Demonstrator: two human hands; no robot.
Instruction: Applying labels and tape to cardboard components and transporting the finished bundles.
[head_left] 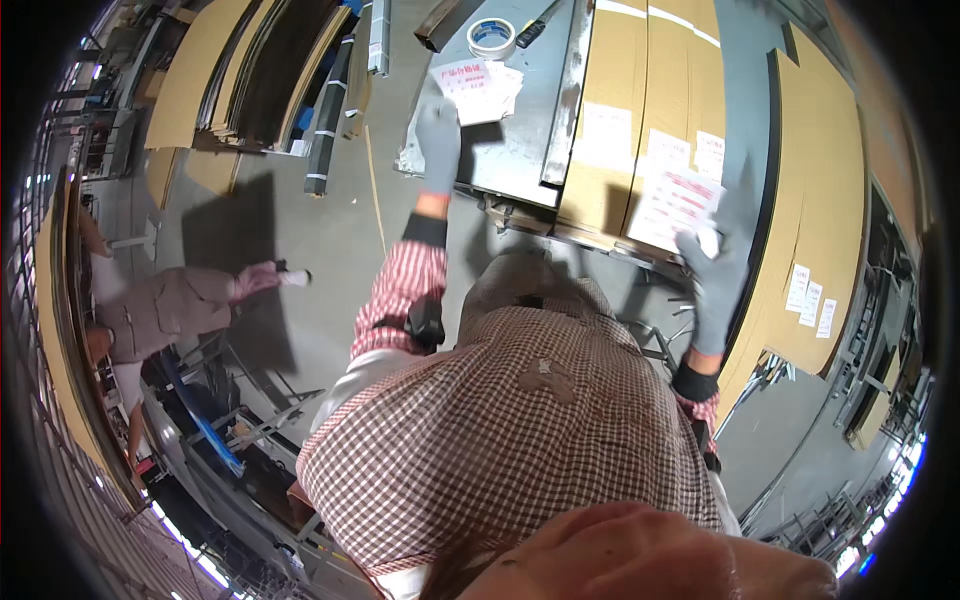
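Left hand: in a grey glove, the left hand [438, 135] reaches forward over the near left part of the table, its fingers closed on the lower left edge of a fanned bunch of small paper sheets.
Small paper sheets: white with red print on the top one, the small paper sheets [490, 95] spread out to the right of the left hand, a dark shadow falling on the table just below them.
Right hand: also gloved in grey, the right hand [712, 262] pinches the lower right corner of a larger red-printed sheet; a small white patch shows by the thumb, too blurred to name for certain.
Red-printed sheet: the red-printed sheet [672, 210] hangs tilted over the near end of the cardboard panels, left of the right hand.
Cardboard panels: long, tan and side by side, the cardboard panels [618, 65] bear several white paper labels [607, 135].
Table: the grey metal table [515, 170] carries a tape roll [491, 38] and, just right of it, a slim black tool [538, 30]; a scuffed metal bar [566, 100] runs alongside the panels.
Right side: a large cardboard board [825, 170] bears three more labels.
Left side: stacked boards [185, 80] stand beyond the grey floor [345, 215], and a co-worker [170, 312] is nearer the rim.
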